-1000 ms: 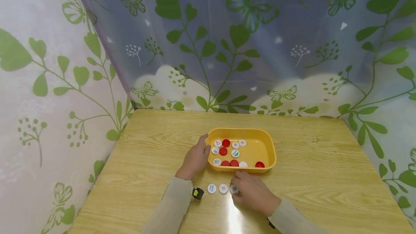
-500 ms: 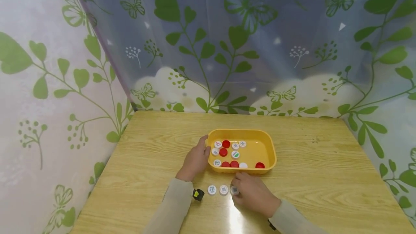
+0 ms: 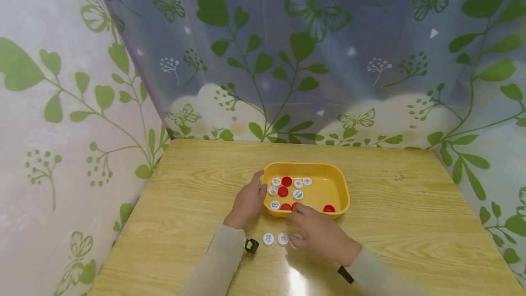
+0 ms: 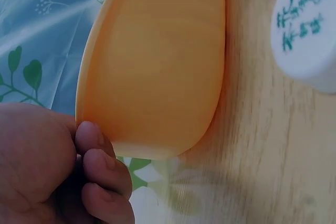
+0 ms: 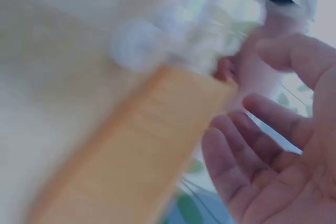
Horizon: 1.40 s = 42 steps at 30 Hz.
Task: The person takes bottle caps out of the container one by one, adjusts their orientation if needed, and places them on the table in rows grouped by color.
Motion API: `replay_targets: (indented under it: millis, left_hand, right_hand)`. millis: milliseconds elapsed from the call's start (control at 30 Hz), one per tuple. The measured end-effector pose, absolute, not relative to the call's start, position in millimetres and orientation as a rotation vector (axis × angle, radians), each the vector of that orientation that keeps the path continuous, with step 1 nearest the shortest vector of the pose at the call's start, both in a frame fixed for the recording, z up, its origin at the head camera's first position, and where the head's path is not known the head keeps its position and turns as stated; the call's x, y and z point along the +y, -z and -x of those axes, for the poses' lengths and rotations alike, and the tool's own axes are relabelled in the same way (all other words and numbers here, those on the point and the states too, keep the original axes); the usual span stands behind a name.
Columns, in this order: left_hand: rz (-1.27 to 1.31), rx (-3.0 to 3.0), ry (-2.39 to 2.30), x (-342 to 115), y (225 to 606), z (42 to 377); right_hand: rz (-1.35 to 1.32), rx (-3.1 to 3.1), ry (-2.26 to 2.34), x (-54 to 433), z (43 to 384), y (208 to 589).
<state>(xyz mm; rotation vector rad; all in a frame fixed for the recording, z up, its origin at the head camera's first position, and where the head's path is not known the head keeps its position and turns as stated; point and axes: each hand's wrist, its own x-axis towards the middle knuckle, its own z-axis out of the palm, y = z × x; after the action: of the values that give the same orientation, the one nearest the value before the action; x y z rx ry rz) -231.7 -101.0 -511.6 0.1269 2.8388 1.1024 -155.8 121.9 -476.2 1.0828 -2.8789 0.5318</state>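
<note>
My left hand [image 3: 246, 202] holds the left end of a yellow plastic tray [image 3: 341, 182]; in the left wrist view its curled fingers [image 4: 107, 171] meet the rim. Over the tray's front edge hovers my right hand [image 3: 320, 236], blurred, nothing in its grasp. The right wrist view has its fingers [image 5: 226, 166] spread loosely beside the tray wall. In front of the tray lie a white bottle cap with green print [image 3: 268, 240], a white cap with a grey square mark [image 3: 283, 239], and a third white cap [image 3: 297, 237] partly hidden by the right hand.
Several red and white bottle caps lie inside the tray, among them a red cap [image 3: 282, 191] and a white cap with a green patch [image 3: 297, 194]. All stands on a wooden table [image 3: 411, 223], against a patterned curtain [image 3: 263, 58] at the back.
My right hand has let go of the third cap in the row and moved up to the tray's front edge. The left hand and the tray stay put.
</note>
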Motion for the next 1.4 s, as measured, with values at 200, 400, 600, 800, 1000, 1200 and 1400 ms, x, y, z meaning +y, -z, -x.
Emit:
replay_targets:
  millis: [200, 400, 600, 800, 1000, 1200, 1400]
  left_hand:
    - [-0.122, 2.866, -1.122, -103, 517, 233]
    - [-0.105, 2.894, -1.104, -107, 523, 231]
    - [-0.102, 2.894, -1.108, -110, 525, 229]
    - [-0.128, 2.876, -1.117, -110, 524, 227]
    - [-0.122, 2.881, -1.127, -110, 522, 225]
    - [-0.144, 2.875, -1.143, -108, 522, 227]
    - [-0.192, 2.875, -1.174, -109, 522, 229]
  right_hand:
    - [-0.928, -2.748, -0.569, 137, 205, 428]
    - [-0.896, -2.751, -0.236, 154, 264, 421]
    - [-1.164, -2.879, 0.037, 144, 284, 437]
    - [-1.264, -2.983, 0.231, 131, 296, 458]
    - [-1.275, -3.023, 0.315, 124, 313, 477]
    - [-1.264, -3.075, 0.338, 121, 319, 492]
    - [-1.182, -3.127, 0.390, 115, 322, 491]
